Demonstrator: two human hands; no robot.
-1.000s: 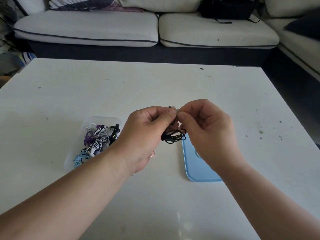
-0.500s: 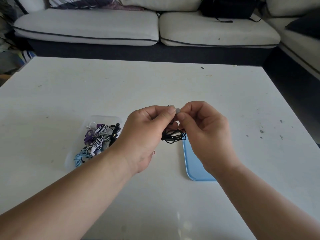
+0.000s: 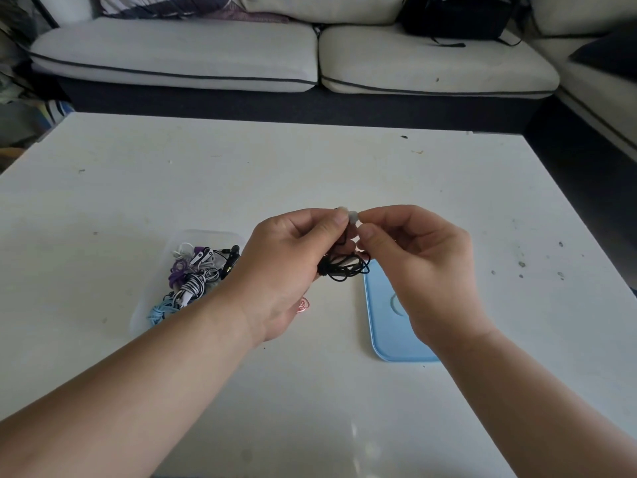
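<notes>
Head view, the only one we have. Both hands meet over the middle of the scuffed white rectangular tabletop.

- Our left hand: fingers curled, thumb and forefinger pinching the top of the coiled black thin-cord earphone bundle. The loops hang below the fingertips. We judge them clear of the table but can't confirm it.
- Our right hand: also curled, thumb and forefinger pinching the small whitish rounded ear tip at the cord's upper end, touching the left fingertips.
- At 9 o'clock of the left hand: clear soft-cornered plastic box holding purple, striped, white and light-blue cable coils.
- At 6 o'clock of the bundle: flat light-blue plastic lid, partly under the right wrist.
- Small pink loop peeks out beneath the left palm. We can't tell what it is.
- At 12 o'clock, beyond the table: cream cushioned sofa with a black bag on it.

Our read is that we're working the bud end of the bundle before it goes in the box.

Risks from here:
- The tip is tiny and held in a fingertip pinch only. Pull or twist too hard and it slips out or pops off the cord, and pale on a white table it would be hard to find.
- The coil hangs from one pinch. If the left grip loosens, the loops drop and spread, and we have to rewind.
- Tugging the end against the coil could cinch the loops into a knot.
- Lowering the left palm could drag the pink loop along.
</notes>
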